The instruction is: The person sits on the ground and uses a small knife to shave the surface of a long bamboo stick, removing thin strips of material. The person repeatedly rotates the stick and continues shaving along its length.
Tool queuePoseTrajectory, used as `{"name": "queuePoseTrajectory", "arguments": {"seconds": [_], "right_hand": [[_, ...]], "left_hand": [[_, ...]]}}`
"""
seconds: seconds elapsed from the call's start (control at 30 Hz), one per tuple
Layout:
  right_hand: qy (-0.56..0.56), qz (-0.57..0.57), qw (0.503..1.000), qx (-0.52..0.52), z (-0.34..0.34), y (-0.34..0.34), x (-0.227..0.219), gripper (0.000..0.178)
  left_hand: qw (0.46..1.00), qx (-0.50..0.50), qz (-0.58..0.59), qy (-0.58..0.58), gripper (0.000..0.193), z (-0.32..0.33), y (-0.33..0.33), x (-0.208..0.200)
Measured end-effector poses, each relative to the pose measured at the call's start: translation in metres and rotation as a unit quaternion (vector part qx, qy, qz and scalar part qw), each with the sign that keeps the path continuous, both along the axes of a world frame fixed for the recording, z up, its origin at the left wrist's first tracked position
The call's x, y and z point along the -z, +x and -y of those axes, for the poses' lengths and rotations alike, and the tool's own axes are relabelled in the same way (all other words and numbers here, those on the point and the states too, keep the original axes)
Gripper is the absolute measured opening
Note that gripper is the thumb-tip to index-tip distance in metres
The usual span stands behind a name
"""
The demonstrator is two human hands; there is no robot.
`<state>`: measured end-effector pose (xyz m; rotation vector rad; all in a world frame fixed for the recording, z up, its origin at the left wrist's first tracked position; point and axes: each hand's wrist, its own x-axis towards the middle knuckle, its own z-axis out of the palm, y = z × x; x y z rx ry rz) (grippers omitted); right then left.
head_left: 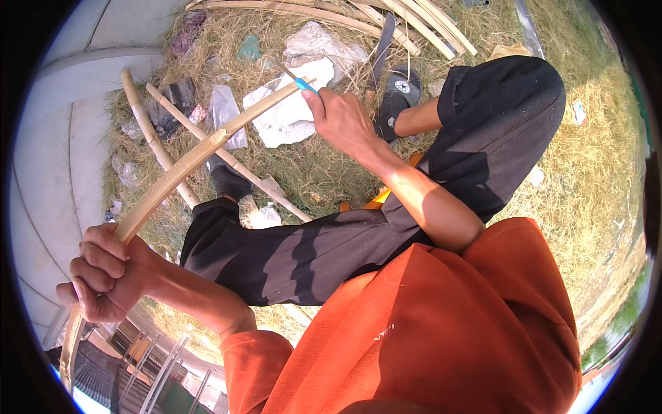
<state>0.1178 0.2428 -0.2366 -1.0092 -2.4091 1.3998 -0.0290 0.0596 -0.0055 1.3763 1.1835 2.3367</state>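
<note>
Two hands: both at work on one long bamboo strip (176, 176), well apart from each other.
Left hand (103, 272): low at the left, forearm rising from the orange sleeve, wrist bent, fingers curled in a tight fist; grip closed around the near end of the bamboo strip.
Right hand (341, 121): reached far forward over the raised knee, arm nearly straight, back of hand up; grip closed on a small blue-handled tool (298, 81), thumb and fingers pinched at the handle.
Blue-handled tool: thin blade end pointing up and left, handle meeting the far tip of the bamboo strip.
Bamboo strip: pale, flat, bowed in a long curve from the left fist up to the right hand, held above the ground and across the black trousers (331, 234).
Ground: dry grass (310, 165) littered with white plastic scraps (296, 110).
Nearby: two thin bamboo sticks (162, 148) lying under the strip, crossing each other.
Farther off: bundle of split bamboo (386, 17) at the top, long knife (383, 52) lying beside a dark shoe (400, 93).
</note>
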Motion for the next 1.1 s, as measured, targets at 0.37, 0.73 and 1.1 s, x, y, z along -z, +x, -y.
{"name": "queuePoseTrajectory", "arguments": {"seconds": [0.37, 0.73, 1.1], "right_hand": [[-0.022, 0.012, 0.996, -0.09, 0.012, 0.002, 0.028, 0.053], [-0.021, 0.119, 0.992, -0.039, -0.005, 0.018, 0.091, 0.055], [0.002, 0.108, 0.994, 0.031, -0.015, 0.005, 0.124, 0.056]], "left_hand": [[1.0, -0.012, -0.004, -0.018, 0.034, 0.005, 0.002, -0.001], [1.0, 0.004, 0.02, -0.005, 0.033, -0.005, -0.003, -0.005], [1.0, 0.004, 0.001, -0.015, 0.034, 0.0, -0.01, -0.006]]}}
